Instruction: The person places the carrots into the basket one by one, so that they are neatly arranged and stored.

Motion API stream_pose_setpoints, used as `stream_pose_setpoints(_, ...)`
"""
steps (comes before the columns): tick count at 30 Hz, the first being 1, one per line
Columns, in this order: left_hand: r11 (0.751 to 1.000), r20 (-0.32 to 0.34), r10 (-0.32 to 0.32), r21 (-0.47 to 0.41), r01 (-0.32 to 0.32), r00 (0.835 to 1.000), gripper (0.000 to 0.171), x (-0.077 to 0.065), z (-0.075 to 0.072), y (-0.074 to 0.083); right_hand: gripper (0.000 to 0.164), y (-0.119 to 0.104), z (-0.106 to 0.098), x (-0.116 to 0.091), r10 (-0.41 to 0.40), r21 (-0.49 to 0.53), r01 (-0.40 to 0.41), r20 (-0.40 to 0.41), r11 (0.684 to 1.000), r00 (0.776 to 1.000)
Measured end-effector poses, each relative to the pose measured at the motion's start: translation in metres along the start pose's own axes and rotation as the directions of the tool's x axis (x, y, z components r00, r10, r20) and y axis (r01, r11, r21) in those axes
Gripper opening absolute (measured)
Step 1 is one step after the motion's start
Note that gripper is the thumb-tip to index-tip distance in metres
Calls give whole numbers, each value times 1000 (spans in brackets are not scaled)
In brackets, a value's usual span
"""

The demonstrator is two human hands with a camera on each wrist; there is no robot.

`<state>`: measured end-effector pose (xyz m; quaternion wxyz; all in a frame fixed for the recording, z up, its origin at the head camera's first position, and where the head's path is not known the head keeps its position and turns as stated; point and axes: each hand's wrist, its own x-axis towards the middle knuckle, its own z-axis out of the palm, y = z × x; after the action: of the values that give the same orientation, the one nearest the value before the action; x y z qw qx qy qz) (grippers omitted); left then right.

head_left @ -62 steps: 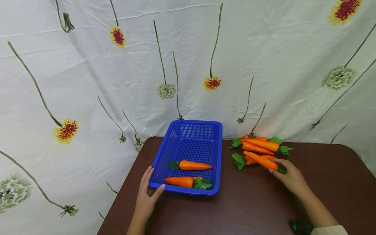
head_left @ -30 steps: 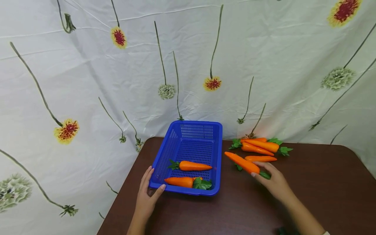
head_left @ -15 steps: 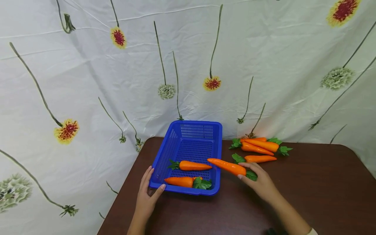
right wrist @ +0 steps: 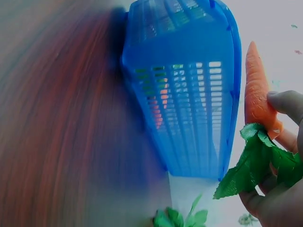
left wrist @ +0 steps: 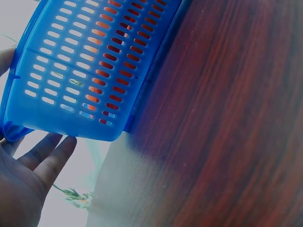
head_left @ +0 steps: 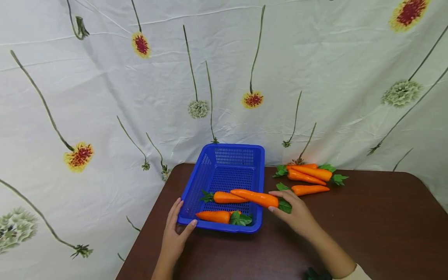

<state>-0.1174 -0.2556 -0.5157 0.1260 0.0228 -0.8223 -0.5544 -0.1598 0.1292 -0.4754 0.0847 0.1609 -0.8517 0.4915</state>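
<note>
Carrot (head_left: 257, 197): right hand (head_left: 295, 213) is pinching its leafy end, tip pointing over blue basket (head_left: 224, 228). Contents: more carrots (head_left: 214, 216), lying crosswise. Left hand (head_left: 174, 235), spread, is touching basket's near corner.

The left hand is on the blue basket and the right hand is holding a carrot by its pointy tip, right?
Not quite: the right hand holds the carrot near its leafy end, not by its pointy tip. The head view shows the tip pointing away from that hand, over the basket. The left hand is on the blue basket, as you said.
</note>
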Motion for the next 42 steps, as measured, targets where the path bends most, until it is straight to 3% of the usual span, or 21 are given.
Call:
stream_pose_setpoints(10, 1000, 0, 2, -5, -2, 1000, 75, 0, 0, 1, 41, -20, 21, 8, -117, -11, 117, 25, 993, 993)
stream_pose_setpoints(20, 1000, -1, 0, -6, 0, 1000, 75, 0, 0, 0, 41, -35, 42, 16, -158, 49, 155, 66, 987, 985)
stream_pose_setpoints(28, 1000, 2, 1, 16, -1, 1000, 74, 0, 1, 0, 39, -41, 57, 20, -151, 51, 149, 53, 988, 987)
stream_pose_setpoints(42, 1000, -6, 2, 23, -2, 1000, 74, 1, 1, 1, 40, -55, 77, 29, -108, 82, 100, 106, 992, 988)
